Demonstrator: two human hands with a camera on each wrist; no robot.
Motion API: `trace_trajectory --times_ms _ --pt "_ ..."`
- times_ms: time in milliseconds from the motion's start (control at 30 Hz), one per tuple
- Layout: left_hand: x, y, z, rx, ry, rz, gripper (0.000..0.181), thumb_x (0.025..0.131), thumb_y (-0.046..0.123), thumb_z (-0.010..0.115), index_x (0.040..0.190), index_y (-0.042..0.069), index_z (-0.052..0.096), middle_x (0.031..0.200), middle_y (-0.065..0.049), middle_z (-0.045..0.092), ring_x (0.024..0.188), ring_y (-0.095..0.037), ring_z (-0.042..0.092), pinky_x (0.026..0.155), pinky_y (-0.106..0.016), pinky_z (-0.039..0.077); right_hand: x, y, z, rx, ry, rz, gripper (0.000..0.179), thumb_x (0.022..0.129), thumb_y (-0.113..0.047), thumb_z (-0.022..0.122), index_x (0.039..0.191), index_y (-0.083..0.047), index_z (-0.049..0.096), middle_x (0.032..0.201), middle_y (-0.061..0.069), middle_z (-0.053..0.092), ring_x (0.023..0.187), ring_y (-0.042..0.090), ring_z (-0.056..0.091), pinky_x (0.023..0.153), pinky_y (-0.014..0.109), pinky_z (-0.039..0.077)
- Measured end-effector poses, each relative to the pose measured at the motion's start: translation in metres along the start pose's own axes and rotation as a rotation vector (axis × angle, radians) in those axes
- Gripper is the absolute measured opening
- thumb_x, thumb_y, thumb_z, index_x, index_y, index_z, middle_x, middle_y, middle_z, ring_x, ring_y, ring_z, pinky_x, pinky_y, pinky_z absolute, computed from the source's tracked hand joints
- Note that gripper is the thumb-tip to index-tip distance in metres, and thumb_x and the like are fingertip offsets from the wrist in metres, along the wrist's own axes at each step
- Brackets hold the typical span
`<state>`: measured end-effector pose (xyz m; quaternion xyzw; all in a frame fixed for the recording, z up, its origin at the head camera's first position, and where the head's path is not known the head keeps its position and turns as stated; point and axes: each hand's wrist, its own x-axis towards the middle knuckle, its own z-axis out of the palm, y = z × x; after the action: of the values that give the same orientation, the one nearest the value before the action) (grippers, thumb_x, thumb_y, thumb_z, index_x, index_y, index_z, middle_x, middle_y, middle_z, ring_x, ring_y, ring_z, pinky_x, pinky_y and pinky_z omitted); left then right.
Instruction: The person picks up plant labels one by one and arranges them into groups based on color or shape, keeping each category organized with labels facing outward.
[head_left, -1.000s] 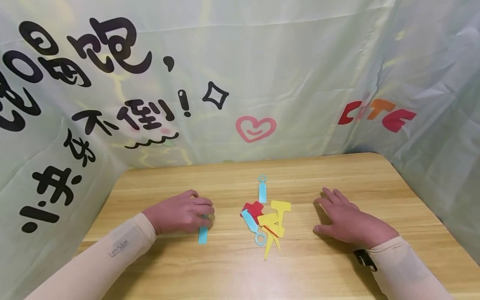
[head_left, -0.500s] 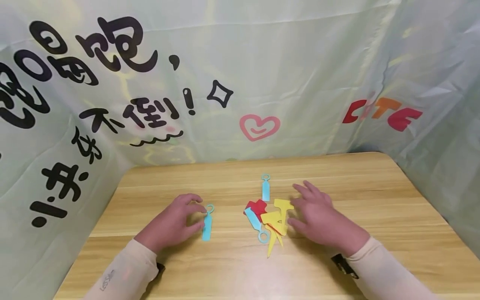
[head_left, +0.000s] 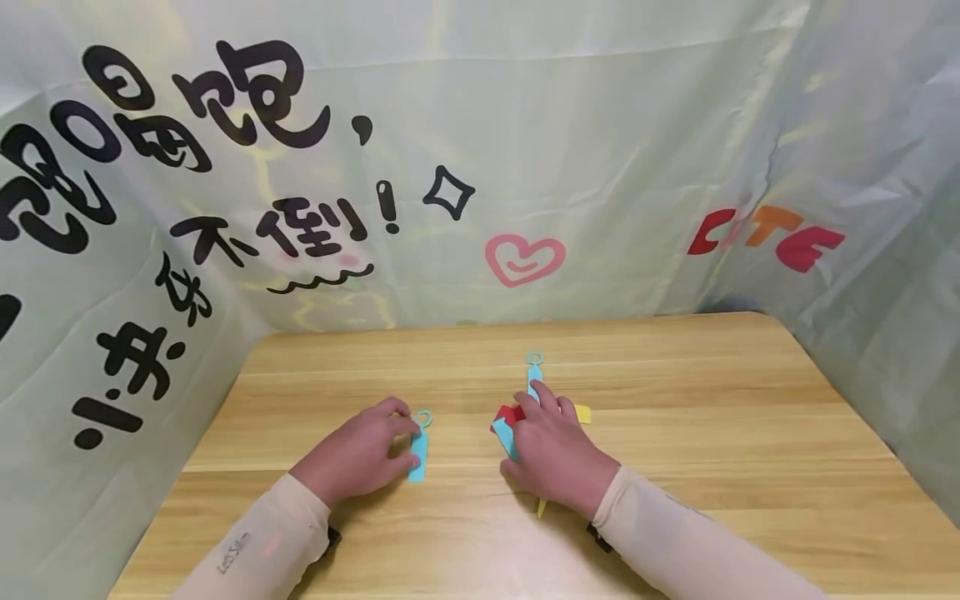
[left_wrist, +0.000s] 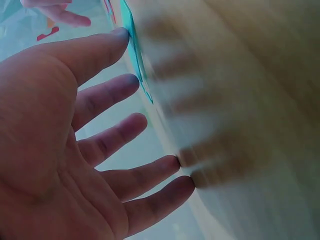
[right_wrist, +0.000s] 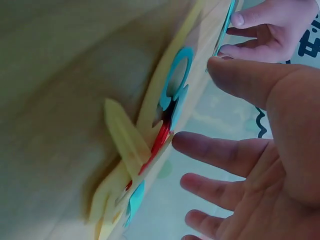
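My left hand (head_left: 356, 450) lies at a flat blue tag (head_left: 418, 454) with a ring at its far end. Thumb and index fingertips touch or nearly touch this tag's edge (left_wrist: 133, 47), and the other fingers are spread. Over a small pile of flat tags, my right hand (head_left: 558, 454) hovers with fingers apart. From the pile show a red piece (head_left: 508, 414), a second blue ring tag (head_left: 503, 437) and a yellow T-shaped tag (head_left: 583, 413). The right wrist view shows yellow pointed stakes (right_wrist: 122, 135) under the palm; the fingertips appear just short of the pile.
Another blue ring tag (head_left: 534, 375) lies behind the pile, partly covered by the right fingers. The wooden table (head_left: 697, 392) ends at a pale cloth backdrop (head_left: 615, 167) with black lettering and a pink heart.
My right hand has moved left from the table's right side to over the pile. My left hand drew back from above its blue tag, uncovering the ring, then came to its edge.
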<state>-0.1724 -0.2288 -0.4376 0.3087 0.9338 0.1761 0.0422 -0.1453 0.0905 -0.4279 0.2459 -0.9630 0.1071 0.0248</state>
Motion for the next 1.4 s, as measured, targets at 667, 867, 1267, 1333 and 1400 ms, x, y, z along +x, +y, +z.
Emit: trace_trajectory --times_ms 667,867,1267,1333,1400 --pt "0.005 0.006 -0.007 0.014 -0.07 -0.02 0.027 0.098 0.02 0.084 0.122 0.009 0.082 0.124 -0.002 0.062 0.09 -0.01 0.065 0.087 -0.032 0.059 0.013 -0.007 0.003 0.005 -0.063 0.12 0.037 0.086 -0.012 0.073 0.054 -0.017 0.055 0.125 0.017 0.066 0.146 0.051 0.04 0.106 0.067 0.04" --pt "0.006 0.008 -0.007 -0.003 -0.07 -0.031 0.027 0.098 0.02 0.084 0.122 0.008 0.082 0.123 -0.002 0.061 0.09 -0.012 0.065 0.087 -0.033 0.059 0.015 -0.005 -0.002 0.062 -0.114 0.179 0.033 0.085 -0.016 0.072 0.055 -0.02 0.059 0.131 0.011 0.064 0.141 0.044 0.04 0.104 0.061 0.038" --pt "0.004 0.009 -0.009 0.002 -0.073 -0.062 0.029 0.098 0.021 0.085 0.124 0.008 0.082 0.123 -0.002 0.061 0.091 -0.012 0.066 0.089 -0.036 0.06 0.03 0.004 -0.02 0.086 -0.134 -0.237 0.011 0.088 -0.009 0.079 0.088 -0.02 0.078 0.149 0.012 0.062 0.149 0.042 0.04 0.096 0.052 0.038" --pt "0.005 0.008 -0.008 0.002 -0.074 -0.066 0.03 0.098 0.021 0.085 0.124 0.008 0.082 0.123 -0.001 0.061 0.091 -0.012 0.066 0.089 -0.036 0.06 0.036 0.004 -0.019 0.0 -0.135 -0.337 0.014 0.088 -0.009 0.079 0.085 -0.022 0.076 0.148 0.01 0.062 0.147 0.039 0.042 0.093 0.046 0.038" --pt "0.006 0.008 -0.007 0.002 -0.074 -0.065 0.03 0.097 0.022 0.086 0.124 0.009 0.082 0.121 0.0 0.06 0.091 -0.012 0.065 0.09 -0.036 0.06 0.042 0.004 -0.018 -0.072 -0.13 -0.416 0.012 0.091 -0.011 0.08 0.087 -0.022 0.076 0.146 0.008 0.063 0.146 0.036 0.043 0.094 0.044 0.04"
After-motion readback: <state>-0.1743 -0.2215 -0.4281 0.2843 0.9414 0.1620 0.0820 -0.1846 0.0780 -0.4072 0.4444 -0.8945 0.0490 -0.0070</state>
